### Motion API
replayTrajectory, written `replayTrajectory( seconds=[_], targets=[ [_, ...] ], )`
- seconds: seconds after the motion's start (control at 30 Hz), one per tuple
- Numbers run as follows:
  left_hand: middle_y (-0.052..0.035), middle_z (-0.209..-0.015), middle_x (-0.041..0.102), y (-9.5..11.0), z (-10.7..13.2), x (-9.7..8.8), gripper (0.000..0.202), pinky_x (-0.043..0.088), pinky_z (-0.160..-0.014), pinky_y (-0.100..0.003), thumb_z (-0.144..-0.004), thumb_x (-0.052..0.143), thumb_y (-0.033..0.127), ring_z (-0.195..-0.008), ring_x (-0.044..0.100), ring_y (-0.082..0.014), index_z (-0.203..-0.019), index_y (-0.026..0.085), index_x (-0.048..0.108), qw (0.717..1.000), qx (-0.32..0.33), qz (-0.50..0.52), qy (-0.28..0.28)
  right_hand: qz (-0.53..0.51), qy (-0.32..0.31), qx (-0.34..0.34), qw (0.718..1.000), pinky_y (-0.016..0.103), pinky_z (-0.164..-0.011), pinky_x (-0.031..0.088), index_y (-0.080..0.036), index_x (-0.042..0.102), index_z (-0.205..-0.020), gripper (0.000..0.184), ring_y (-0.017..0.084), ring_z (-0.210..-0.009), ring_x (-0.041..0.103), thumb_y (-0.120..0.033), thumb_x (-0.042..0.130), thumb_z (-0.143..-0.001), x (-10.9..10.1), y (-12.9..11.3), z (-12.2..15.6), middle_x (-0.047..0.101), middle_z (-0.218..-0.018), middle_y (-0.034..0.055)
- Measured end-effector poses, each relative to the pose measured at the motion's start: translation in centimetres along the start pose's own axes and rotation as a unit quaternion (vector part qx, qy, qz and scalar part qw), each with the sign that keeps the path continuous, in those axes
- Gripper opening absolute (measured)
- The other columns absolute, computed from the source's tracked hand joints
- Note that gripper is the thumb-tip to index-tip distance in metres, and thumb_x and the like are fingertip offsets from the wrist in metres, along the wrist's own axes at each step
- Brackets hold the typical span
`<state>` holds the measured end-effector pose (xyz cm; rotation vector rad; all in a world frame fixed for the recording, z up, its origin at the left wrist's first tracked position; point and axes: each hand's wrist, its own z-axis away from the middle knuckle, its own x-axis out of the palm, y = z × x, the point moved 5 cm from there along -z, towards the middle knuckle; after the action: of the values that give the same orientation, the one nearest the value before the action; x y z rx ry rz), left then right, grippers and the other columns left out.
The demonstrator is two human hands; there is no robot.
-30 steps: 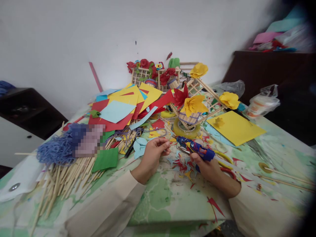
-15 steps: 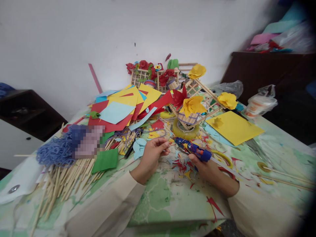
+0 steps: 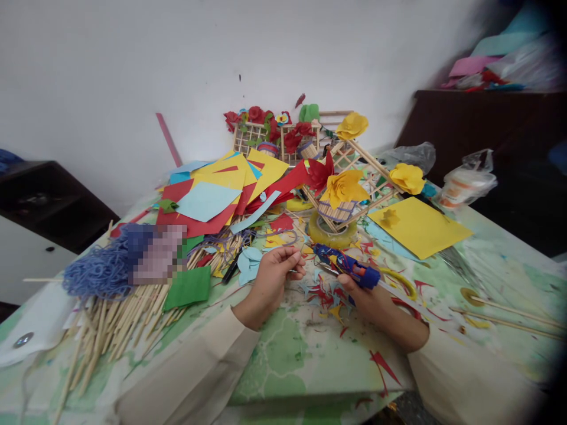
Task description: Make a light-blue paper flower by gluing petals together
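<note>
In the head view, my right hand is wrapped around a blue glue gun with a clear glue stick running out of its back end. The gun's tip points left, toward my left hand. The thumb and fingertips of my left hand are pinched together close to that tip; whatever is between them is too small to make out. Beneath and between the hands lie red, yellow and blue paper scraps. Just beyond the gun, a roll of tape supports a stick lattice with yellow paper flowers.
To the left are thin wooden sticks, blue yarn and a green paper piece. Coloured sheets pile up behind. A yellow sheet and a bagged cup stand at the right. Lattices with red flowers lean near the wall.
Both hands and the glue gun hold nearly the same pose. The whole scene has shifted very slightly up and left in the view.
</note>
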<state>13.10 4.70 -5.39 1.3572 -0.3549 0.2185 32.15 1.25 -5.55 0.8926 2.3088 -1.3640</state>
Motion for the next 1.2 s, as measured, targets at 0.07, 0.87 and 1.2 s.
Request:
replayTrajectory(
  seconds=[0.07, 0.87, 1.2],
  targets=[
    [0.0004, -0.063, 0.061, -0.1, -0.1, 0.0, 0.028, 0.042, -0.047, -0.018, -0.064, 0.077, 0.032, -0.049, 0.054, -0.0063, -0.077, 0.012, 0.061, 1.0, -0.001, 0.004, -0.006, -0.005, -0.013, 0.0, 1.0, 0.031, -0.055, 0.044, -0.024, 0.052, -0.062, 0.04, 0.018, -0.056, 0.049, -0.059, 0.05, -0.081, 0.2, 0.0, 0.0, 0.053, -0.058, 0.0005],
    [0.0017, -0.06, 0.058, -0.2, 0.3, 0.9, 0.025, 0.018, -0.039, -0.015, -0.074, 0.07, 0.034, -0.037, 0.031, 0.0011, -0.078, 0.013, 0.057, 0.997, 0.002, -0.012, -0.077, -0.031, -0.009, 0.014, 0.999, 0.032, -0.059, 0.047, -0.023, 0.055, -0.06, 0.042, 0.019, -0.06, 0.053, -0.06, 0.052, -0.08, 0.2, 0.0, -0.1, 0.054, -0.057, 0.0015],
    [0.0007, -0.06, 0.06, -0.5, -0.1, 0.5, 0.025, 0.025, -0.037, -0.015, -0.074, 0.069, 0.034, -0.039, 0.043, -0.0027, -0.077, 0.013, 0.055, 0.998, -0.017, 0.014, -0.061, -0.052, -0.058, -0.002, 0.997, 0.028, -0.051, 0.041, -0.023, 0.05, -0.057, 0.041, 0.015, -0.052, 0.047, -0.057, 0.052, -0.082, 0.1, -0.9, -0.4, 0.049, -0.052, -0.0008]
  ],
)
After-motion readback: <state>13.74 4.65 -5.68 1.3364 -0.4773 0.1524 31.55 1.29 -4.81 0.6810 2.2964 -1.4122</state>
